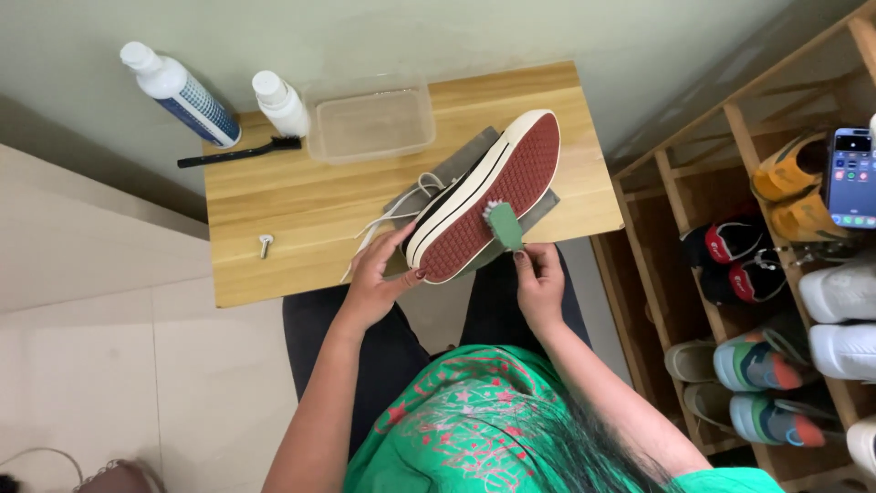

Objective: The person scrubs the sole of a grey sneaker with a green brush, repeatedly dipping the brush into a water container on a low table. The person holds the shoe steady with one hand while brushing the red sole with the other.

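While left hand point(379, 274) grips sneaker point(484, 196) heel, sole up, right hand point(538, 274) pinching green brush point(504, 225) should scrub tread firmly, over bench point(301, 205).

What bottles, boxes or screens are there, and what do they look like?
Tall bottle: back left of the table, lying tilted, white with a blue patterned label.
Small bottle: beside it, plain white.
Clear plastic tub: back middle, rectangular, see-through.
Phone screen: far right by the shoe rack, lit, with small coloured icons.

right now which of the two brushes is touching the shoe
The green brush in the right hand, bristles on the red sole. The black brush lies by the bottles, untouched.
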